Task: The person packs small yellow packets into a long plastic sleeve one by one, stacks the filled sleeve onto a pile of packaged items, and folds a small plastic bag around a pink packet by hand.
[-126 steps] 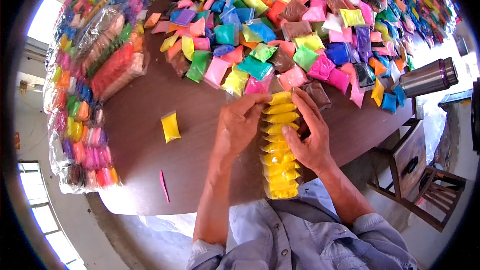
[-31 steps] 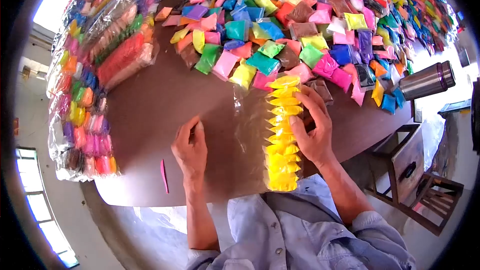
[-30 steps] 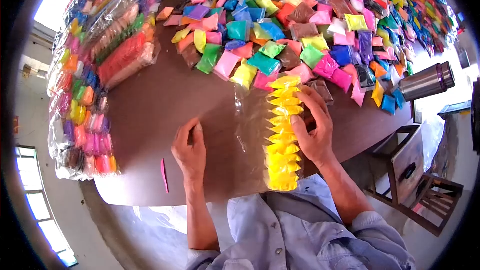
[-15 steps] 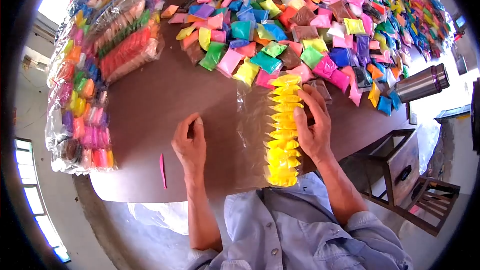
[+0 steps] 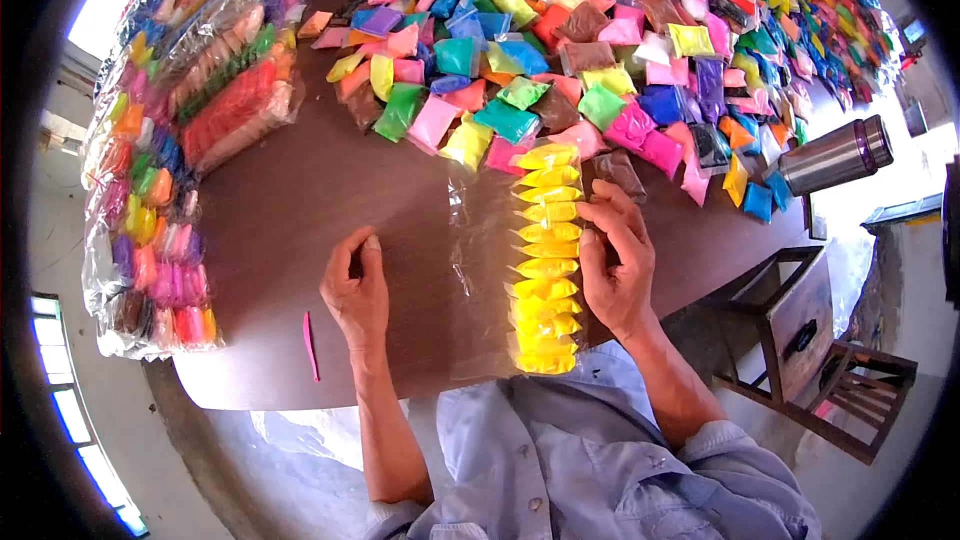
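Observation:
A row of yellow packets [image 5: 546,265] lies stacked edge to edge on a clear plastic bag [image 5: 470,290], running from the colourful pile to the table's front edge. My right hand [image 5: 617,265] rests at the row's right side, fingers bent and thumb apart, its fingertips at the packets' edges without gripping them. To the left of the bag, my left hand [image 5: 357,290] hovers over the table, fingers curled in and thumb tip close to the index finger. Nothing shows in it. Left of that hand lies a thin pink plastic tool [image 5: 311,347].
A large heap of coloured packets [image 5: 600,50] covers the back of the brown table [image 5: 270,230]. Bagged rows of packets [image 5: 165,270] line the left side. A steel flask [image 5: 835,155] lies tilted at the right, and a wooden stool [image 5: 800,330] stands beyond the table edge.
The view has shifted slightly, so the table things sit further left. My right hand has drawn down a little along the yellow row. My left hand keeps its curled shape.

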The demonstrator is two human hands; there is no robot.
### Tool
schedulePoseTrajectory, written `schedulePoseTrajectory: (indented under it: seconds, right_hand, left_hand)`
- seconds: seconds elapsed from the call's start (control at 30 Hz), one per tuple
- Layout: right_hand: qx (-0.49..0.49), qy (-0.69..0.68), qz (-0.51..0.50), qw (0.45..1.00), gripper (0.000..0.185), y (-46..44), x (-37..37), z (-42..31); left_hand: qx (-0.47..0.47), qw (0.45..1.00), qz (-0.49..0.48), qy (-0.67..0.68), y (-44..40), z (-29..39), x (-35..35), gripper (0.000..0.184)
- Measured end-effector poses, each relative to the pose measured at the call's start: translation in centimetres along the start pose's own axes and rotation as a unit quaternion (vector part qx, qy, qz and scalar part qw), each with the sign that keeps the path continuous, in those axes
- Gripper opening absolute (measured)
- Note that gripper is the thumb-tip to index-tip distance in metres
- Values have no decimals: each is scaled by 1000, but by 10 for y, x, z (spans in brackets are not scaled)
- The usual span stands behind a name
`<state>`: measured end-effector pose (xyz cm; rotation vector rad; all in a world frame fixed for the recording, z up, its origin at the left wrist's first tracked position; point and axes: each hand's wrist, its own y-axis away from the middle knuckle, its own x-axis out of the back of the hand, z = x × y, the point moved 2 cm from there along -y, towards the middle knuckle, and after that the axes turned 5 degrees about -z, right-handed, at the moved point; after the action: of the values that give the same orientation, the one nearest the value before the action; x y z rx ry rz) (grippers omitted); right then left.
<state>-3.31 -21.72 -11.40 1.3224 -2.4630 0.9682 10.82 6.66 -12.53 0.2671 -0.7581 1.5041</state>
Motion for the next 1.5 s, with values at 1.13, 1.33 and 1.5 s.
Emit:
schedulePoseTrajectory:
  seconds: [1.13, 1.33, 1.5]
  right_hand:
    - [-28, -31, -29, 999, 34, 7, 2, 6]
    - [-47, -52, -25, 997, 34, 8, 0, 8]
    - [-44, -51, -23, 997, 33, 8, 1, 6]
  left_hand:
    - [10, 998, -64, 20, 12, 33, 4, 19]
    - [-26, 976, -175, 128, 43, 84, -17, 22]
    - [-15, 953, -234, 194, 56, 93, -40, 28]
